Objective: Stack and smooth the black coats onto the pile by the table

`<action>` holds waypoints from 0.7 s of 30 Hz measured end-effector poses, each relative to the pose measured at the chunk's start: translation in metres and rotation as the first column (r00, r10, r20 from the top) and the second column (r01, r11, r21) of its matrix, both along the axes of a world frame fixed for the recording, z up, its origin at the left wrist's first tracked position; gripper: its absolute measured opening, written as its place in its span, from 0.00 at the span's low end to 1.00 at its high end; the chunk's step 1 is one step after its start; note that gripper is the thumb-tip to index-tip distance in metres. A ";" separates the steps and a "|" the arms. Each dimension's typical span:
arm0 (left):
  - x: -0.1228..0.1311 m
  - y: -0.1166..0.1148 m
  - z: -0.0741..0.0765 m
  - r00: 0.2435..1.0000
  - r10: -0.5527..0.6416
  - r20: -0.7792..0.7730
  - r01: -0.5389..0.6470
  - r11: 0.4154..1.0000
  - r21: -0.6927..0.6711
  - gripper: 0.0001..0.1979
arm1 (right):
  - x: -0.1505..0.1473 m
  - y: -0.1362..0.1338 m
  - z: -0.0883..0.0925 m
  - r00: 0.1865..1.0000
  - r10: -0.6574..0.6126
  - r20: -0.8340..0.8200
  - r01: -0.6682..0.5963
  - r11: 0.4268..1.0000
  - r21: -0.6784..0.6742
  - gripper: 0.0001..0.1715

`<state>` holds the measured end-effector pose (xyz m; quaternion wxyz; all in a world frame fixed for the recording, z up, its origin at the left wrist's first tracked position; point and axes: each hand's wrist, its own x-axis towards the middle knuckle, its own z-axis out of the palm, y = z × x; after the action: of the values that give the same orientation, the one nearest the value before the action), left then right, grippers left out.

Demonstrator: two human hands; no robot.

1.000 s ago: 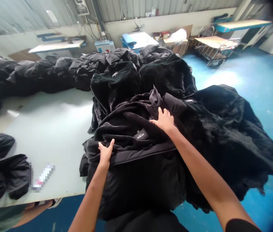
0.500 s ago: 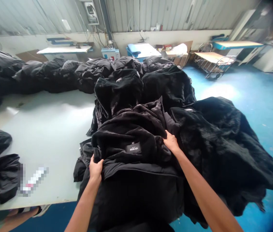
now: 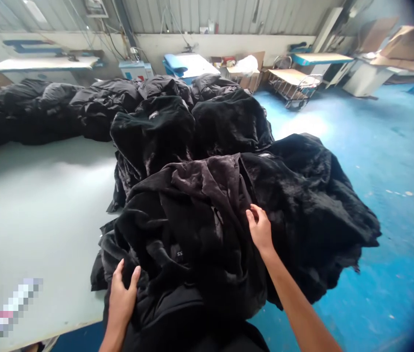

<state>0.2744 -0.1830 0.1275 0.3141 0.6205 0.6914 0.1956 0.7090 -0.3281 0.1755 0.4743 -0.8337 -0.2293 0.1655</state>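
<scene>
Head view: black fleece jacket [image 3: 199,215] tops heap at near right corner of pale table [image 3: 38,210]. Left hand [image 3: 121,299] lies flat, fingers spread, pressing jacket's near edge. Right hand [image 3: 260,230] rests against raised fold, fingers curled; grip on cloth unclear. More black garments [image 3: 45,105] line far edge.

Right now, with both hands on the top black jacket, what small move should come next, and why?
Probably close the left hand on the jacket near its lower edge: its fingers lie spread and flat there, while the right hand curls on a plush fold, and the jacket hangs over the table edge.
</scene>
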 end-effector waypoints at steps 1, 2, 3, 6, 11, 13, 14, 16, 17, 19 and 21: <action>0.002 0.001 -0.001 1.000 -0.022 0.005 0.022 1.000 -0.002 0.51 | 0.007 0.002 -0.007 0.998 -0.066 -0.020 0.065 0.997 -0.036 0.43; 0.004 0.002 -0.003 0.999 -0.047 0.012 0.047 0.999 -0.002 0.51 | 0.013 0.004 -0.013 0.993 -0.107 -0.055 0.103 0.992 -0.070 0.48; 0.006 0.002 -0.003 0.997 -0.073 0.016 0.072 0.997 0.002 0.50 | 0.016 0.007 -0.019 0.988 -0.115 -0.100 0.106 0.990 -0.094 0.51; 0.010 0.001 -0.004 0.995 -0.100 0.015 0.100 0.994 0.036 0.49 | 0.020 0.015 -0.031 0.982 -0.058 -0.180 0.039 0.993 -0.109 0.57; 0.013 -0.008 -0.004 0.994 -0.096 0.045 0.090 0.990 0.113 0.43 | 0.030 0.030 -0.039 0.979 -0.044 -0.199 0.010 0.986 -0.168 0.57; 0.012 -0.013 -0.004 0.991 -0.109 0.073 0.099 0.987 0.130 0.40 | 0.040 0.038 -0.039 0.984 -0.026 -0.179 -0.007 0.983 -0.183 0.47; 0.011 -0.015 -0.004 0.990 -0.109 0.084 0.098 0.987 0.131 0.38 | 0.046 0.043 -0.038 0.986 -0.024 -0.167 -0.011 0.979 -0.201 0.44; 0.010 -0.020 -0.003 0.990 -0.098 0.098 0.086 0.988 0.126 0.35 | 0.055 0.054 -0.034 0.988 -0.027 -0.154 -0.013 0.967 -0.253 0.44; 0.010 -0.023 -0.002 0.990 -0.091 0.103 0.078 0.989 0.122 0.34 | 0.059 0.060 -0.031 0.988 -0.015 -0.155 -0.028 0.961 -0.276 0.45; 0.011 -0.027 0.002 0.991 -0.080 0.111 0.068 0.992 0.109 0.33 | 0.065 0.073 -0.024 0.987 0.035 -0.159 -0.083 0.947 -0.310 0.46; 0.013 -0.030 0.005 0.991 -0.068 0.115 0.058 0.995 0.083 0.33 | 0.067 0.087 -0.016 0.977 0.109 -0.184 -0.164 0.932 -0.322 0.45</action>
<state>0.2876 -0.2126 0.1329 0.3355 0.6414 0.6433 0.2494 0.7756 -0.2410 0.1591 0.3299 -0.8679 -0.2158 0.3022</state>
